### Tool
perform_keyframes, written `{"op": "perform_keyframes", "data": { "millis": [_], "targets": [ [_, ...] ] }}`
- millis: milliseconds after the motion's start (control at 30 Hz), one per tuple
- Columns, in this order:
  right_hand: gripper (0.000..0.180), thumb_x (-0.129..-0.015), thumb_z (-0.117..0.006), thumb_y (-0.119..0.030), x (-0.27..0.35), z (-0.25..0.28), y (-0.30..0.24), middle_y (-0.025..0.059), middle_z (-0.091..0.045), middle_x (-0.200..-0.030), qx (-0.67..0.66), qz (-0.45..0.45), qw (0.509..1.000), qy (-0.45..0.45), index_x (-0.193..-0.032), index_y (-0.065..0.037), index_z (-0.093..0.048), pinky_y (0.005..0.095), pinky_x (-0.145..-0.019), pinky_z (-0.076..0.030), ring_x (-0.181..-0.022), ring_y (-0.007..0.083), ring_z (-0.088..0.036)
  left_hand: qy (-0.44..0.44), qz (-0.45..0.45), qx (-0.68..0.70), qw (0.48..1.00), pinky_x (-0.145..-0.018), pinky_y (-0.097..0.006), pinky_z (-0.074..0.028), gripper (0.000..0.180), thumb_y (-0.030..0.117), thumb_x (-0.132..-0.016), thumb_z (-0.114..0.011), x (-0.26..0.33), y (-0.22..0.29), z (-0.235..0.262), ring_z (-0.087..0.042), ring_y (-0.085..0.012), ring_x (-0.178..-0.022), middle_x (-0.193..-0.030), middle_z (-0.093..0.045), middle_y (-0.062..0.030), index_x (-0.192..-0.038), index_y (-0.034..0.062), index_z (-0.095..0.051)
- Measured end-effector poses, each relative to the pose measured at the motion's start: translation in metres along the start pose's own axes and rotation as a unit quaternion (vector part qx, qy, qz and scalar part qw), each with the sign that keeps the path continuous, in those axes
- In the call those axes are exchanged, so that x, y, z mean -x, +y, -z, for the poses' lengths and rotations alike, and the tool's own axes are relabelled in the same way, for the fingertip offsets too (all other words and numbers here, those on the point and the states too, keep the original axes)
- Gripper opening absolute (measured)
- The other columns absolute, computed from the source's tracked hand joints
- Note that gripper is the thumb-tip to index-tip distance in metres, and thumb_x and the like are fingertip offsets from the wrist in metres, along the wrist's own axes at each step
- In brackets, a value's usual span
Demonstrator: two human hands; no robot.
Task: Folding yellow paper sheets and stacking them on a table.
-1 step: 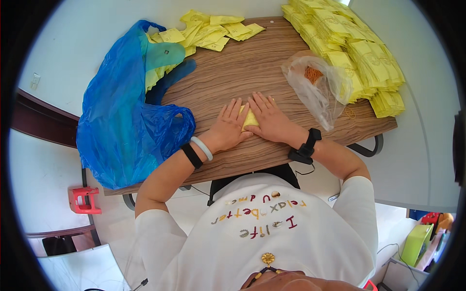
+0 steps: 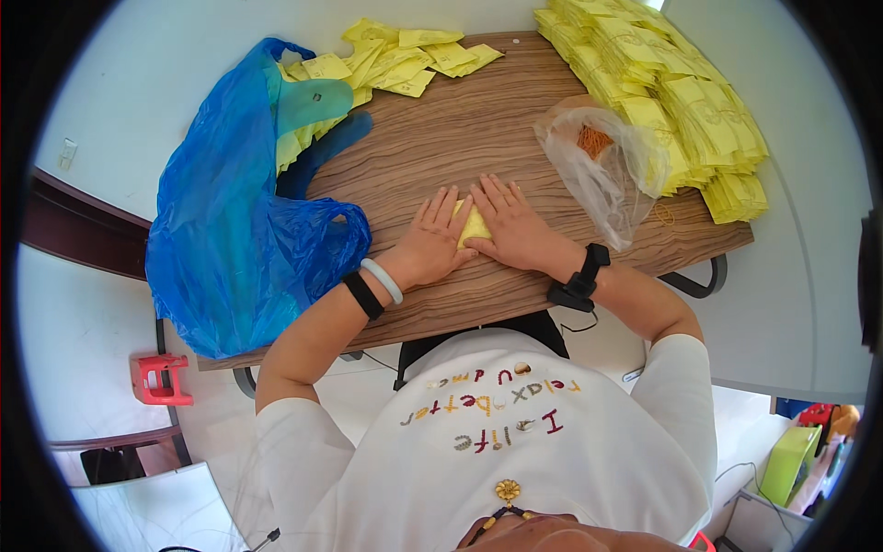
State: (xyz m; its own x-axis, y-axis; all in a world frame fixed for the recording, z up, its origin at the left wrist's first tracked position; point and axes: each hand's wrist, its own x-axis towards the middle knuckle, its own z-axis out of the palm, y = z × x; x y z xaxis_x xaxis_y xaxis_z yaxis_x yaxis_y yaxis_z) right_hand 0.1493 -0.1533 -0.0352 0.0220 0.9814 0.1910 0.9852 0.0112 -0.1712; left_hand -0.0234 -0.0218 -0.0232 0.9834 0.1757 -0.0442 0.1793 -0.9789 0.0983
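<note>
Both palms lie flat at the middle of the wooden table (image 2: 432, 120). Under and between them is a small yellow paper packet (image 2: 475, 230), mostly covered by the hands. My left hand (image 2: 430, 241) rests on its left side with fingers stretched out and pointing away from me. From the right, my right hand (image 2: 511, 228) presses on it, fingers straight and thumb reaching across toward the left hand. Neither hand grips anything. Whether the packet is one piece or a small stack is hidden.
A blue plastic bag (image 2: 230, 230) with yellow packets spilling out fills the table's left side. More loose yellow packets (image 2: 395, 64) lie at the far edge. Tall stacked yellow packets (image 2: 681, 101) stand at right, beside a clear bag (image 2: 612, 184) of orange rubber bands (image 2: 593, 141).
</note>
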Motion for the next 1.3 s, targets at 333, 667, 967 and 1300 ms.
{"op": "perform_keyframes", "data": {
  "millis": [333,667,967,1300],
  "targets": [
    [0.09,-0.097,-0.054,-0.057,0.021,0.017,0.019,0.0269,-0.025,-0.162,0.019,-0.028,0.998,-0.044,-0.154,0.007,-0.026,0.0521,-0.124,-0.016,-0.153,0.0367,-0.021,0.001,0.022,-0.007,1.0,-0.125,-0.048,-0.012,0.091,0.058,-0.1,-0.046,0.008,-0.006,-0.007,-0.014,-0.0395,-0.154,-0.164,-0.016,-0.03,-0.158,-0.0049,-0.016],
    [0.089,-0.099,-0.052,-0.055,0.027,0.039,0.022,0.0274,-0.022,-0.163,-0.024,-0.131,0.987,-0.095,-0.156,0.007,-0.023,0.0506,-0.124,-0.014,-0.154,0.0373,-0.019,-0.037,0.085,-0.048,0.995,-0.122,-0.057,-0.017,0.116,0.077,-0.088,-0.052,0.032,0.006,0.034,-0.014,-0.0413,-0.154,-0.164,-0.015,-0.0312,-0.157,-0.0079,-0.015],
    [0.09,-0.098,-0.054,-0.054,0.031,0.028,0.001,0.0299,-0.02,-0.163,0.018,0.005,0.997,-0.072,-0.156,0.006,-0.021,0.0502,-0.125,-0.014,-0.154,0.0385,-0.017,-0.027,0.005,-0.02,0.999,-0.121,-0.061,-0.013,0.123,0.083,-0.081,-0.053,-0.002,0.031,0.018,-0.008,-0.0404,-0.156,-0.165,-0.011,-0.0305,-0.159,-0.0051,-0.016],
    [0.089,-0.097,-0.055,-0.053,0.05,0.031,0.015,0.0289,-0.021,-0.163,0.017,-0.017,0.997,-0.074,-0.156,0.006,-0.023,0.0502,-0.125,-0.013,-0.154,0.0385,-0.018,-0.035,0.009,-0.012,0.999,-0.122,-0.056,-0.016,0.107,0.074,-0.089,-0.052,0.003,0.015,0.009,-0.012,-0.0418,-0.155,-0.166,-0.013,-0.0278,-0.16,0.0016,-0.019]
  ]
}}
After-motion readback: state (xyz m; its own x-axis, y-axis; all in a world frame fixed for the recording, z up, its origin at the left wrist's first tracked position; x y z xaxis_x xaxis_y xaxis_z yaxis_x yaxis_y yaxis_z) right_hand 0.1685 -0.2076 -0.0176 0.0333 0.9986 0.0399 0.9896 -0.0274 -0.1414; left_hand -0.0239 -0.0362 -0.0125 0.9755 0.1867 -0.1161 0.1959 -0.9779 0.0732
